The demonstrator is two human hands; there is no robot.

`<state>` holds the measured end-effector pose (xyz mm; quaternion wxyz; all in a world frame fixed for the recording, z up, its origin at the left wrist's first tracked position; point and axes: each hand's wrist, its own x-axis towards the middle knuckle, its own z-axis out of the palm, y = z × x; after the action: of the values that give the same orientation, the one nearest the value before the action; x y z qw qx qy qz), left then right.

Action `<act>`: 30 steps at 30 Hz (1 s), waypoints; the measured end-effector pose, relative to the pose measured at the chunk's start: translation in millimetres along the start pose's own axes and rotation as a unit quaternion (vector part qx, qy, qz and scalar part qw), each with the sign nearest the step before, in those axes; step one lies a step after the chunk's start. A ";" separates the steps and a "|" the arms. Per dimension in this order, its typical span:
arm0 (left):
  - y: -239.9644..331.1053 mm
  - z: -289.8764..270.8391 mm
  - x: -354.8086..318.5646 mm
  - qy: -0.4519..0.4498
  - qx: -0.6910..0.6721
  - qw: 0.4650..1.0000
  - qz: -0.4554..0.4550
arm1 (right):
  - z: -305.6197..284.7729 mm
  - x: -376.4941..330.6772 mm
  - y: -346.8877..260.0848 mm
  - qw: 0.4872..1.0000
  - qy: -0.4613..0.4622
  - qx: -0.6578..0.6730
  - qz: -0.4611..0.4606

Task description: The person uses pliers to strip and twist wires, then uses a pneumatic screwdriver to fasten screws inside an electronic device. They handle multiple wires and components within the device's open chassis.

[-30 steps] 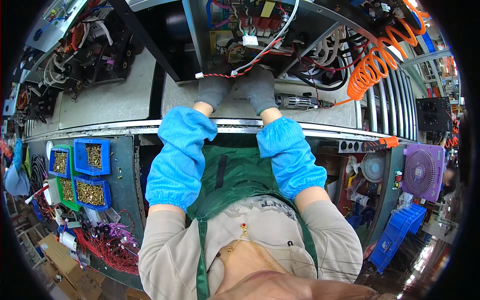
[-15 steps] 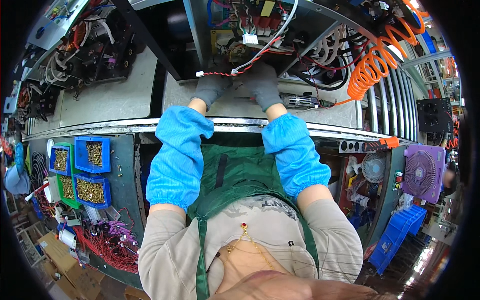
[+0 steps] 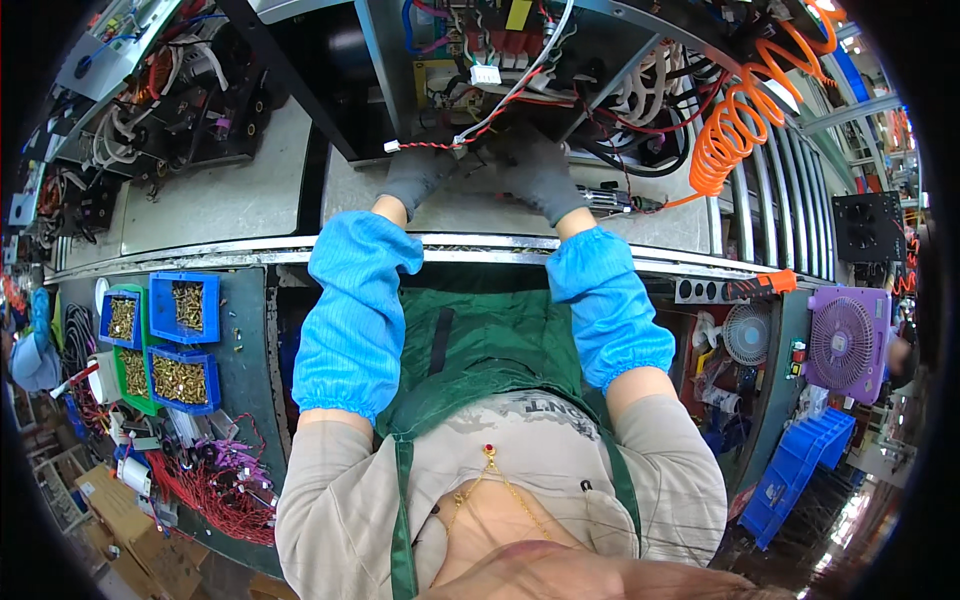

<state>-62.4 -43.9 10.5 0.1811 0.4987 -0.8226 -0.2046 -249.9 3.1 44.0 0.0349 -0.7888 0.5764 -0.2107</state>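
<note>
Both my hands, in grey gloves, reach into the lower opening of a metal cabinet packed with wiring. My left hand is at the opening's left side, its fingers lost in shadow. My right hand is further right, tilted inward, and its fingertips are also hidden in the dark. Across the front of the opening hangs a red and black twisted wire with a white plug above my left hand. Another white connector dangles higher up. A pneumatic screwdriver lies right beside my right wrist.
An orange coiled air hose hangs at the right, above metal rollers. Blue bins of brass screws stand at the left, near red wire bundles. A purple fan and a blue crate are at the right.
My right hand and forearm have shifted to the right, and the hand now angles inward more. My left hand stays nearly in place. The cabinet and its wires appear slightly further left and higher.
</note>
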 end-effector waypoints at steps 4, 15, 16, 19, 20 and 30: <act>-1.4 2.7 -2.2 0.056 -0.021 0.998 0.034 | 15.3 -0.4 -7.2 0.996 -0.070 -0.007 0.058; -28.3 48.7 8.9 0.160 0.010 0.980 0.118 | 23.7 -8.3 -32.0 0.982 0.151 0.007 0.114; -26.9 49.5 10.8 0.171 0.011 0.977 0.124 | 23.8 -8.3 -34.6 0.974 0.180 0.037 0.131; -19.0 42.9 10.4 0.081 -0.055 0.994 0.043 | 66.1 -5.4 -7.4 0.940 0.184 0.238 0.164; -22.1 46.4 11.9 0.071 -0.103 0.992 0.029 | 72.3 -6.6 -4.3 0.916 0.195 0.302 0.180; -24.9 45.9 0.0 0.053 -0.536 0.834 -0.119 | 27.5 -10.5 -29.1 0.924 -0.002 0.287 0.254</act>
<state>-66.9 -47.2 -41.4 0.4374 0.4278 -0.5071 -0.6071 -216.2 17.3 24.7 0.3134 -0.5727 0.6718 -0.3500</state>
